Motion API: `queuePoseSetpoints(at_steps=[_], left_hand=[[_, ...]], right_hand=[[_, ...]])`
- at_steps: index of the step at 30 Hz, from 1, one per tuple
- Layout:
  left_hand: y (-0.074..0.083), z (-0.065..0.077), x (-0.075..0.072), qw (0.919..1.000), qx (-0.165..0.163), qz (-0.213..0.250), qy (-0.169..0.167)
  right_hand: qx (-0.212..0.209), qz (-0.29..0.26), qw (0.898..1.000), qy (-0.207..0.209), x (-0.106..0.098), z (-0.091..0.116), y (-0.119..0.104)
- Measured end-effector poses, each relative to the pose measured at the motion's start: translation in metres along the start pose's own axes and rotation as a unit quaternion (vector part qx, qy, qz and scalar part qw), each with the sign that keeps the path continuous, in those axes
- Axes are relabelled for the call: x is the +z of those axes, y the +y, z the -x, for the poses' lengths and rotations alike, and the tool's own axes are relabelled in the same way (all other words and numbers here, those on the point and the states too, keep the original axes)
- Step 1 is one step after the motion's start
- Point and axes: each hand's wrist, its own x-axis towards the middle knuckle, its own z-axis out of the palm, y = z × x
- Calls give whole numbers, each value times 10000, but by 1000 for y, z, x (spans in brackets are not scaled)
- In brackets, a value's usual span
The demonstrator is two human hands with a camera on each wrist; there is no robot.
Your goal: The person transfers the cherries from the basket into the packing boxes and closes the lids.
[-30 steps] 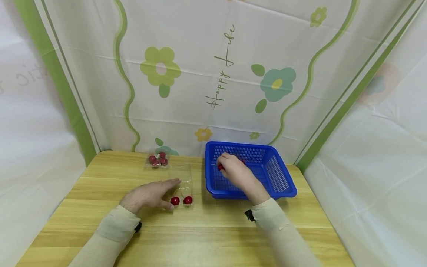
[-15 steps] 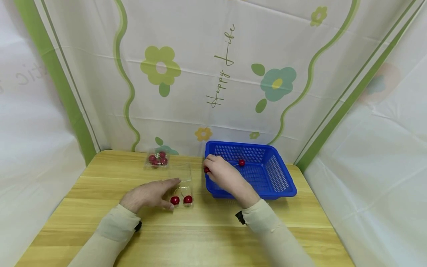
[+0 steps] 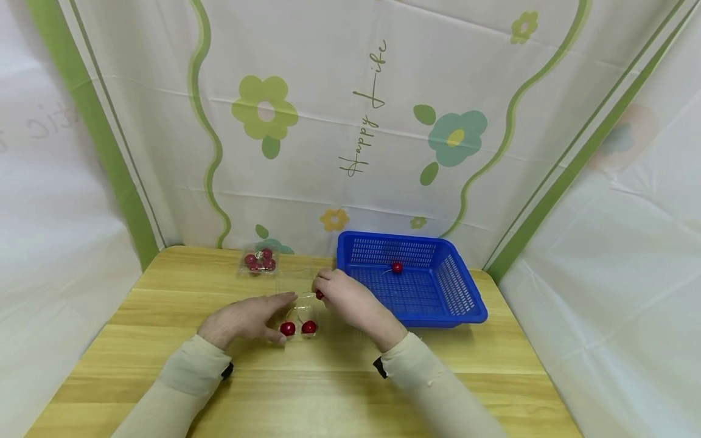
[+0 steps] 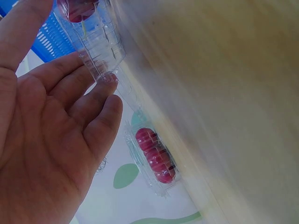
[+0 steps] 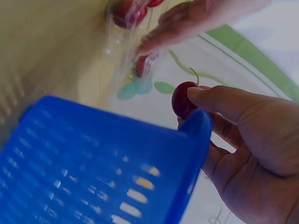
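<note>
A dark red cherry (image 5: 183, 99) with a green stem is pinched between the thumb and fingers of my right hand (image 3: 350, 304), just left of the blue basket. My left hand (image 3: 243, 319) lies along the left side of an open clear plastic box (image 3: 303, 311), fingers extended and fingertips touching its edge. Inside the box's near end sit two cherries, a left one (image 3: 287, 328) and a right one (image 3: 309, 327), stems pointing away from me. The box's transparent lid (image 3: 292, 281) is folded back toward the wall.
The blue plastic basket (image 3: 421, 320) stands at the back right, with one cherry (image 3: 397, 267) inside. Farther left, a closed clear box (image 3: 259, 263) holds several cherries. A printed white curtain (image 3: 328, 121) rises behind the wooden table (image 3: 306, 395).
My right hand has lifted a cherry out of the basket and carried it left over the rim toward the open box. My left hand has stayed put.
</note>
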Motion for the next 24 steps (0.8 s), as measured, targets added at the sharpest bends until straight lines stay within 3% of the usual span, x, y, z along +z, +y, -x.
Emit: queuePoseSetpoints(at_steps=[24], left_hand=[[2,2,-1,9999,27,96,41]], right_hand=[[20,558,9962,-661,35,-13,-33]])
